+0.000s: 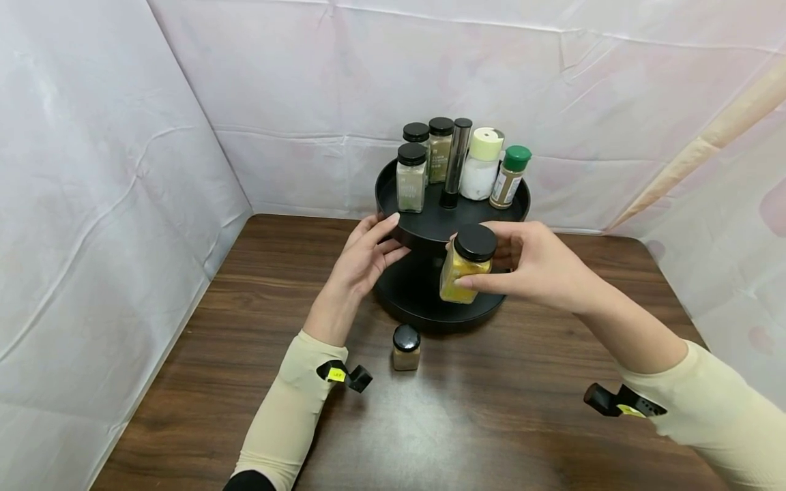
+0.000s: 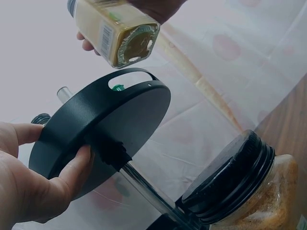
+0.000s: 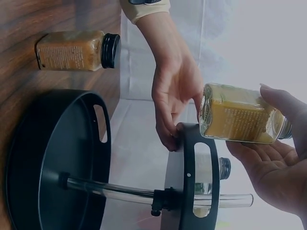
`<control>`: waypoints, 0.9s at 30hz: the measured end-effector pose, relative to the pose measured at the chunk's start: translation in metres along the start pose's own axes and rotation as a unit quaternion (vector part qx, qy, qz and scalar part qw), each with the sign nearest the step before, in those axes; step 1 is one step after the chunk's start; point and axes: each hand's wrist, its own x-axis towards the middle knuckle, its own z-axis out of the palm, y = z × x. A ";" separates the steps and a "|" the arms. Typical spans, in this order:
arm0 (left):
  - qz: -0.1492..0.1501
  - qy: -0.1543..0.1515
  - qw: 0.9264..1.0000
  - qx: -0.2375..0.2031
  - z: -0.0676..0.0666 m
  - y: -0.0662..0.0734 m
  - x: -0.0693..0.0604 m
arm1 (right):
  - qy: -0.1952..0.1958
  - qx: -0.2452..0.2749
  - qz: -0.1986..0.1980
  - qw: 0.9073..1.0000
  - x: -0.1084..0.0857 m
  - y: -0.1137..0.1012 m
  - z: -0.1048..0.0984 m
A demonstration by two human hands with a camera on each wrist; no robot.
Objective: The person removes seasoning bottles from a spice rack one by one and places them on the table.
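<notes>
Head view: the right hand grips a yellow jar before the upper tray, whose left side the left hand pinches; a brown jar stands nearer. Left wrist view: the left thumb and finger span the tray's wall. Right wrist view: right thumb and fingers clasp the yellow jar.

Pale Sheeting Lines Three Sides of Dark Wood-Grain Table

Whitish sheets form a left wall, a back wall and a right wall around a brown tabletop with rounded far corners, seen from the head view. Creases run across the rear sheet, which carries faint pink tints; stronger pink spots mark the right one. A cream band slants down the far right corner. Reflected light whitens the table's near middle, its grain running sideways.
</notes>
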 end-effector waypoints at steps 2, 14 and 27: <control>0.001 0.001 1.000 0.001 0.000 0.000 0.000 | -0.001 0.000 0.000 1.000 -0.001 0.002 0.001; 0.003 0.001 1.000 0.001 0.000 0.000 0.001 | 0.005 -0.025 -0.011 1.000 -0.007 0.018 0.013; 0.002 0.001 1.000 0.000 0.000 0.000 0.000 | -0.010 -0.006 -0.015 1.000 -0.011 0.033 0.026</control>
